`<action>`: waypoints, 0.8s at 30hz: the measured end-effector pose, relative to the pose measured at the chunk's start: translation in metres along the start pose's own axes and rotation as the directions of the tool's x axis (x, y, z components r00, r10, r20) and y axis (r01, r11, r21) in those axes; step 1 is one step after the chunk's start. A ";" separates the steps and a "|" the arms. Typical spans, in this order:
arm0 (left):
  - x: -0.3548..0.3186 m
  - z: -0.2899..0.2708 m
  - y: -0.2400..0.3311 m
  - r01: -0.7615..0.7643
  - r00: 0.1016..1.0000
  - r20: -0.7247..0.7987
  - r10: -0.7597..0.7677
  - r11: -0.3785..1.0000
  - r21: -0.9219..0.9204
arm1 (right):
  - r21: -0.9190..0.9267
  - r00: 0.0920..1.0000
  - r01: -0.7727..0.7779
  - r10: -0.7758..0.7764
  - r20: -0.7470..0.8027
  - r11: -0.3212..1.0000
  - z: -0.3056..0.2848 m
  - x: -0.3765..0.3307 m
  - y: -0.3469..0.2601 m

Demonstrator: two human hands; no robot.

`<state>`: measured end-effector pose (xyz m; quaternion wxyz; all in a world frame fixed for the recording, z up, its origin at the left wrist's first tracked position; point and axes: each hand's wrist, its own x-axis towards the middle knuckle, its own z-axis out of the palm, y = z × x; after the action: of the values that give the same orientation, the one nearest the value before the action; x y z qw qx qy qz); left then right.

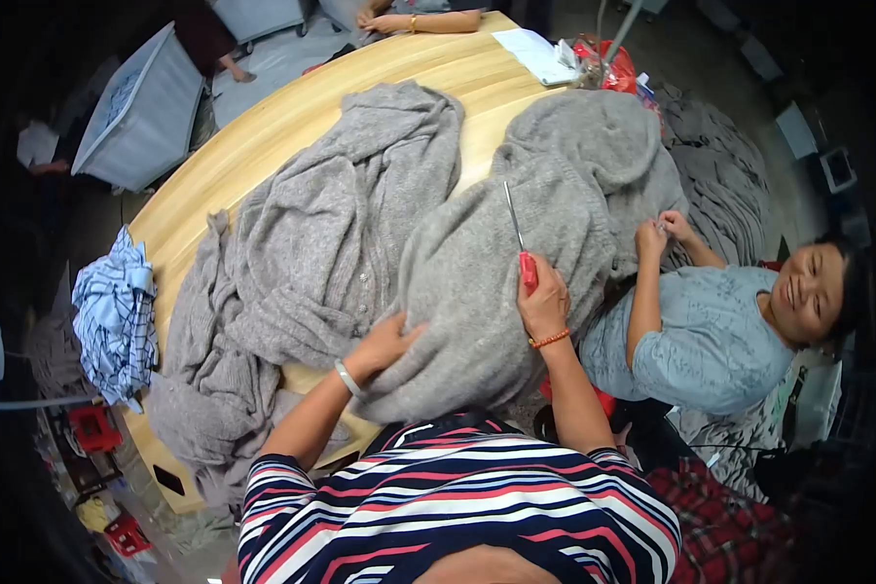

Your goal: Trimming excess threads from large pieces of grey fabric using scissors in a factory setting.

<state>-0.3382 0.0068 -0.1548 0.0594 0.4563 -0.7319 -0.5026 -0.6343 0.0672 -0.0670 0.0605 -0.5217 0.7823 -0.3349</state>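
A grey knitted sweater (467, 311) lies bunched across the table right in front of me. My right hand (545, 304) is closed around the red handle of a thin metal tool (514, 219), whose slim shaft points away from me over the knit. I cannot make out the tool's exact kind. At the sweater's left edge, my left hand (386, 348) rests on the wool with fingers stretched out and thumb apart. Just left of it spreads another grey knitted garment, a cardigan (307, 214) with small buttons down its front.
A co-worker (696, 326) on the right pinches grey knit with both hands. Blue checked cloth (117, 316) hangs at the wooden table's (190, 200) left edge. Papers (535, 55) lie at the far side, near another person's hands (384, 21). A white bin (141, 112) stands beyond.
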 end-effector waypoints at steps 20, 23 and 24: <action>0.105 -0.112 -0.039 0.376 0.819 -0.574 -0.002 0.757 0.534 | -0.081 0.999 0.024 -0.020 0.049 0.996 0.004 0.009 -0.002; 0.102 -0.134 -0.050 0.379 0.814 -0.579 0.038 0.721 0.580 | -0.075 0.998 0.048 -0.046 0.032 0.996 0.009 0.012 0.001; 0.098 -0.136 -0.054 0.348 0.816 -0.571 0.092 0.710 0.612 | -0.093 0.998 0.046 -0.042 0.037 0.995 0.011 0.013 0.005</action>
<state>-0.2879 -0.1614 -0.1674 0.0606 0.6236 -0.7785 -0.0369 -0.6385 0.0522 -0.0753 0.0420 -0.5467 0.7844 -0.2900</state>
